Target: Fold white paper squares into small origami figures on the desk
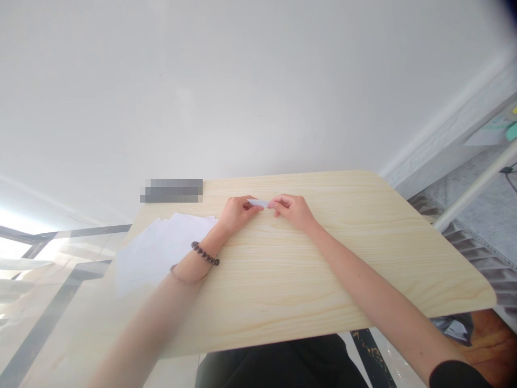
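A small folded strip of white paper (258, 202) is held up between my two hands, above the middle of the wooden table. My left hand (240, 211) pinches its left end between thumb and fingers. At the other end, the thumb and fingertips of my right hand (291, 207) close on the strip. A beaded bracelet and a thin band circle my left wrist. Beside my left forearm lie several loose sheets of white paper (161, 242), partly covered by the arm.
The light wooden table (258, 302) has rounded corners and stands against a white wall (258, 97). A blurred-out dark object (173, 191) sits at its back left edge. A pale pole (476, 186) slants past the right side.
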### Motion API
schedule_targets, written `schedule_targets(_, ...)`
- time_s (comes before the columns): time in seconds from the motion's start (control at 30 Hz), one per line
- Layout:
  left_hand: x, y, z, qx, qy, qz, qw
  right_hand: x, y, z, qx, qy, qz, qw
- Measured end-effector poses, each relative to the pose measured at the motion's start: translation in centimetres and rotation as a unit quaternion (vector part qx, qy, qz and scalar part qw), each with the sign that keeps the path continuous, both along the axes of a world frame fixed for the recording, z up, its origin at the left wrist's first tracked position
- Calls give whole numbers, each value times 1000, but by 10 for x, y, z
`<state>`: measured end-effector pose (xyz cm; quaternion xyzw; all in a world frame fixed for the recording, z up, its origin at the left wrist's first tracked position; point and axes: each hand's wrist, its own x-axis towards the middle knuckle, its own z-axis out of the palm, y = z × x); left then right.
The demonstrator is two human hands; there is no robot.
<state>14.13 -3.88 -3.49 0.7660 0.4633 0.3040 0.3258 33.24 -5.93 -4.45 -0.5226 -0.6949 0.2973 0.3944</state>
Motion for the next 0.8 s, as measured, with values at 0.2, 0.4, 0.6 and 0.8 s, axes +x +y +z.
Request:
schedule_targets(0.2, 0, 2, -2, -24, -32, 2, 999, 0, -1, 1, -5, 18, 1, 1000)
schedule_targets(0.4, 0, 4, -2, -7, 2, 20, 1000, -1, 0, 1, -14, 44, -1, 999)
schedule_targets(0.6, 0, 4, -3, -1, 20, 25, 999, 0, -1, 1, -12, 41, -6, 999)
schedule_targets(0.8, 1, 3, -2, 10, 16, 23, 1000, -1, -1, 2, -10, 40, 1, 999)
